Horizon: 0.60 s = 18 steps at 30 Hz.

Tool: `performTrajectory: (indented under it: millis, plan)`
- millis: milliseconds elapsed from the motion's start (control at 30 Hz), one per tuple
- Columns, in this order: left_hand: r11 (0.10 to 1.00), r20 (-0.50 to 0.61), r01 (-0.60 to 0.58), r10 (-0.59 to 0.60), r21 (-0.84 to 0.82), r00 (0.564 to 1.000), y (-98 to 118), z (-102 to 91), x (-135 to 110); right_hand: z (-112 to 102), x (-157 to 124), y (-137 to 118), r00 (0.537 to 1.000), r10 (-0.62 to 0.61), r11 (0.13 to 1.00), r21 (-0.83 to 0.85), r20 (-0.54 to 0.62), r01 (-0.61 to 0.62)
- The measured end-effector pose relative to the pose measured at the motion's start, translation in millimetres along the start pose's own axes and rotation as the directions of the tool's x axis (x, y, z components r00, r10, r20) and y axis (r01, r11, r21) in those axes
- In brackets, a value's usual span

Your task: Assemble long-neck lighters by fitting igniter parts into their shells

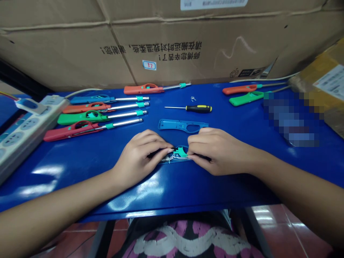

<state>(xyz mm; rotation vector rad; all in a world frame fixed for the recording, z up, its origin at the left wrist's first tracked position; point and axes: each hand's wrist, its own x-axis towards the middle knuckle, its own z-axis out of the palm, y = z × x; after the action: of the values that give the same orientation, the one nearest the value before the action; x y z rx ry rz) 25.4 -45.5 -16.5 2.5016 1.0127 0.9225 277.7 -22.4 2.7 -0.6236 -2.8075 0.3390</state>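
Observation:
An opened blue gas lighter half (182, 159) lies on the table between my hands, with thin white wires and a metal piece showing inside. Its green trigger (182, 152) sits in the middle of it. My left hand (143, 152) pinches a small black part beside the trigger with thumb and forefinger. From the other side, my right hand (219, 152) has its fingertips closed on the trigger's right edge. The matching blue shell half (172, 125) rests just beyond my hands, hollow side up. Part of the opened lighter is hidden under my fingers.
Several long-necked lighters (83, 116) lie at left beside a white power strip (32, 125). A red one (143, 89) lies at the back; orange (239, 89) and green ones (247, 99) lie right. A screwdriver (199, 108), tiny screws (192, 98) and cardboard boxes (166, 43) are beyond.

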Motion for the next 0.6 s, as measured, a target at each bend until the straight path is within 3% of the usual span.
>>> performTrajectory:
  millis: [600]
  plan:
    - [0.996,-0.034,-0.017,0.014,-0.089,0.999,-3.9,2.3,-0.8,7.8,0.8,2.8,0.995,-0.102,0.985,-0.139,-0.022,0.098]
